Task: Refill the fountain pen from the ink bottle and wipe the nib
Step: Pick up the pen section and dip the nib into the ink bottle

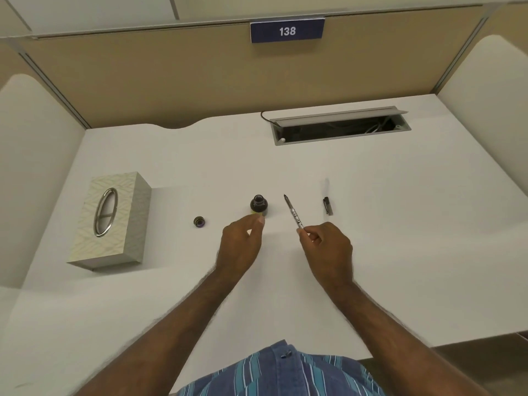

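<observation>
A small dark ink bottle [259, 205] stands uncapped on the white desk [371, 224] near the middle. Its cap [199, 221] lies to the left. My right hand [328, 247] grips the rear end of the fountain pen's inner section [293, 211], nib pointing up and away, just right of the bottle. My left hand [243, 241] is close in front of the bottle, thumb and fingers apart and reaching at its base; I cannot tell if they touch it. The pen cap [328, 206] and a clear barrel [327, 184] lie to the right.
A patterned tissue box [111, 221] with an oval metal-rimmed opening sits at the desk's left. A cable tray [340, 128] with its lid raised is recessed at the back. Partition walls surround the desk on three sides.
</observation>
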Tool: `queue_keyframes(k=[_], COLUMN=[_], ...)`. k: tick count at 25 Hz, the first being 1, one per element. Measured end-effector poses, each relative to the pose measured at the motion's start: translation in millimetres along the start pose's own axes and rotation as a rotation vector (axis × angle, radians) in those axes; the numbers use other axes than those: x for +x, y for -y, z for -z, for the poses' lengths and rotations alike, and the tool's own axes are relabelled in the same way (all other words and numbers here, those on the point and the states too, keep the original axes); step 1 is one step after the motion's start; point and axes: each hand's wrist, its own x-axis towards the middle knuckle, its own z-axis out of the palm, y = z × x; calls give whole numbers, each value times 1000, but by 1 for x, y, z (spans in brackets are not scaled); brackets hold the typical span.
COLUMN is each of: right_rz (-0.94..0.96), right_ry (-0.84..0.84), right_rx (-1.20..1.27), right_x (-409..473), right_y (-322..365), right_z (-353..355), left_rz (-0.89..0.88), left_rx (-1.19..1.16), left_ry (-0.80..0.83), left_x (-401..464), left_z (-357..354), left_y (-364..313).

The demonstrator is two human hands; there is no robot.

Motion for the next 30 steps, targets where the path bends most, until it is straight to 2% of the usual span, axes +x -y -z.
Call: queue_keyframes(k=[5, 10, 16, 23, 25, 30], right_rz=[90, 47, -50, -392, -421, -427], right_ry=[59, 149, 192, 569, 559, 409], right_rx=[74, 67, 161, 688, 774, 818], right_x=[-31, -43, -42, -35, -35, -32], right_y=[21, 33, 42, 41, 41, 43], right_z=[21, 34, 41, 49, 51, 52], left_rz=[298, 363, 322, 256, 246, 231], left_rx=[-444, -596, -767, -822, -833, -855], left_ry=[177, 258, 300, 293, 298, 271], left_x=[-3, -15, -20, -15, -15, -18], left_z=[5, 6, 13, 24, 25, 24], left_y=[-31, -31, -29, -35, -35, -37])
